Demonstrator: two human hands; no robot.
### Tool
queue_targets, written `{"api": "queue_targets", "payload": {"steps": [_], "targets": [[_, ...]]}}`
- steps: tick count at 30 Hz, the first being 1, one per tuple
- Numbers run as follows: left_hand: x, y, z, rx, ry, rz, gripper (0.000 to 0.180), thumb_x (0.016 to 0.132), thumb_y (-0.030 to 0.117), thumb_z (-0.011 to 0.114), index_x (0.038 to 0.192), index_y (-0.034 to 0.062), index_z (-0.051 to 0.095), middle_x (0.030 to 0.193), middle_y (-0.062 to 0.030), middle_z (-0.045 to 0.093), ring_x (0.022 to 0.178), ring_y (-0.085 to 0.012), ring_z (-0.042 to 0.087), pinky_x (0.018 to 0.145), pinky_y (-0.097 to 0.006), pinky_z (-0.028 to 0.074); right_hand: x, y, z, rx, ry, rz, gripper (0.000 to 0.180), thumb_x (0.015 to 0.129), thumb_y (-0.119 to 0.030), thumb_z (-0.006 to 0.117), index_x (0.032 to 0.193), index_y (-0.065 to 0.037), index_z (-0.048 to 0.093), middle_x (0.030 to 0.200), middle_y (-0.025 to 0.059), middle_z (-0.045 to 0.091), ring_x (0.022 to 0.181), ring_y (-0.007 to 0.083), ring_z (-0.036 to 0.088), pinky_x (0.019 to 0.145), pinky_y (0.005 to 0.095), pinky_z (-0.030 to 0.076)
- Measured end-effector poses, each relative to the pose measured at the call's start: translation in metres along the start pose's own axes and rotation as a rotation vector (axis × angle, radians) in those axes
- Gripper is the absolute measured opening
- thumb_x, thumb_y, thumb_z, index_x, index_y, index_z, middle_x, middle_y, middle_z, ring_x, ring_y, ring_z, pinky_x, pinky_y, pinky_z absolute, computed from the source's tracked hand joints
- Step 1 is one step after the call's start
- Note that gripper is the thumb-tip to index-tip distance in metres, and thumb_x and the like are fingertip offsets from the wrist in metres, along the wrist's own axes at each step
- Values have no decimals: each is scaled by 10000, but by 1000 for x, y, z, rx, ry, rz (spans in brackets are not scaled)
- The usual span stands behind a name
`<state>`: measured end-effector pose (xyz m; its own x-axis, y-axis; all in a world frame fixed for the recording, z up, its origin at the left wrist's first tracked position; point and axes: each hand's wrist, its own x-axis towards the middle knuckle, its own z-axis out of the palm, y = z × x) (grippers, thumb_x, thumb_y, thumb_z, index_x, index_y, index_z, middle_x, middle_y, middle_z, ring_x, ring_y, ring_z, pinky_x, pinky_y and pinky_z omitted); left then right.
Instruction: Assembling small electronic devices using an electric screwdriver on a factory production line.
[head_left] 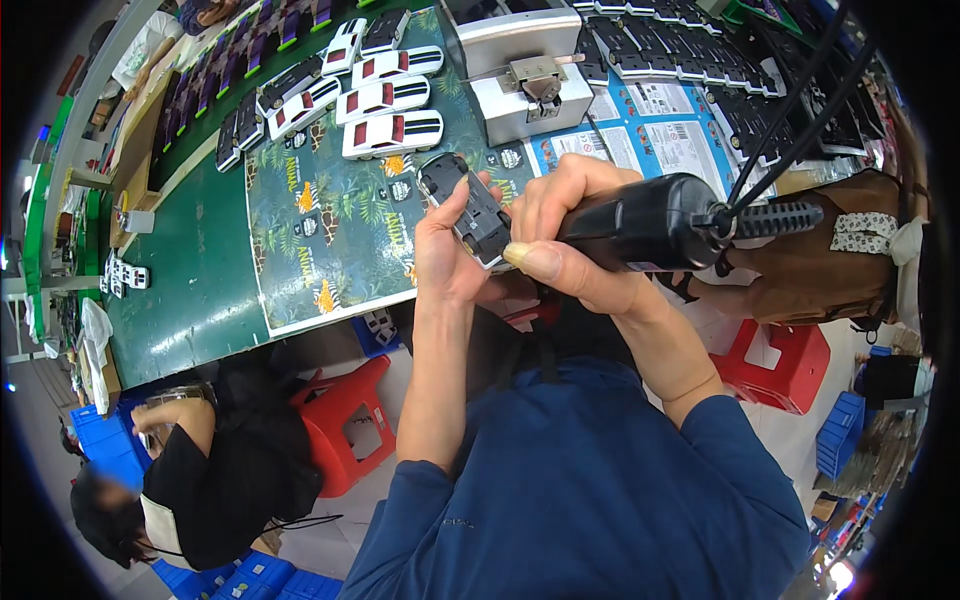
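My left hand (446, 252) is closed around a toy car (484, 220) turned upside down, its black underside facing up and a white edge showing. In my right hand (575, 212) is a black electric screwdriver (650, 225) with cables running up to the right. Its front end points toward the car, but my fingers hide the tip, so I cannot tell whether it touches. Beyond my left hand, several white toy cars (392, 133) with red windows and black stripes stand on the patterned mat (340, 240).
A metal box with a small fixture (538, 85) stands at the back middle. Rows of upturned cars (650, 48) lie back right. On the left, a co-worker (240, 440) sits below the green table (190, 270). Red stools (345, 420) and blue bins (842, 432) are around.
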<state>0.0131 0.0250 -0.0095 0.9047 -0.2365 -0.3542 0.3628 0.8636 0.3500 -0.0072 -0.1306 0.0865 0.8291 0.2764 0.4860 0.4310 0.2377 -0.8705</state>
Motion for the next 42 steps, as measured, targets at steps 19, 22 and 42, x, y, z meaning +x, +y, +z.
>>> {"api": "queue_targets", "payload": {"steps": [19, 22, 42], "targets": [[-43, 143, -52, 2208, -130, 1076, 837, 604, 580, 788, 1232, 58, 604, 1031, -124, 619, 975, -318, 615, 842, -417, 490, -30, 8, -89, 11, 359, -82, 43, 916, -38, 545, 924, -20, 506, 657, 35, 421, 545, 130, 418, 566, 289, 399], [-71, 202, -84, 2614, -173, 912, 885, 616, 654, 729, 1267, 71, 594, 1100, -112, 601, 1091, -293, 565, 967, -447, 413, -27, 16, -89, 7, 333, -79, 43, 951, -25, 512, 909, -20, 502, 660, 33, 414, 543, 127, 410, 573, 284, 396], [-41, 19, -11, 1717, -373, 1204, 380, 795, 121, 746, 1137, 10, 622, 1139, -164, 648, 1006, -366, 626, 874, -422, 498, -52, -11, -82, 155, 424, -28, 193, 841, 28, 627, 1014, 15, 543, 686, 93, 560, 500, 149, 525, 514, 291, 467]]}}
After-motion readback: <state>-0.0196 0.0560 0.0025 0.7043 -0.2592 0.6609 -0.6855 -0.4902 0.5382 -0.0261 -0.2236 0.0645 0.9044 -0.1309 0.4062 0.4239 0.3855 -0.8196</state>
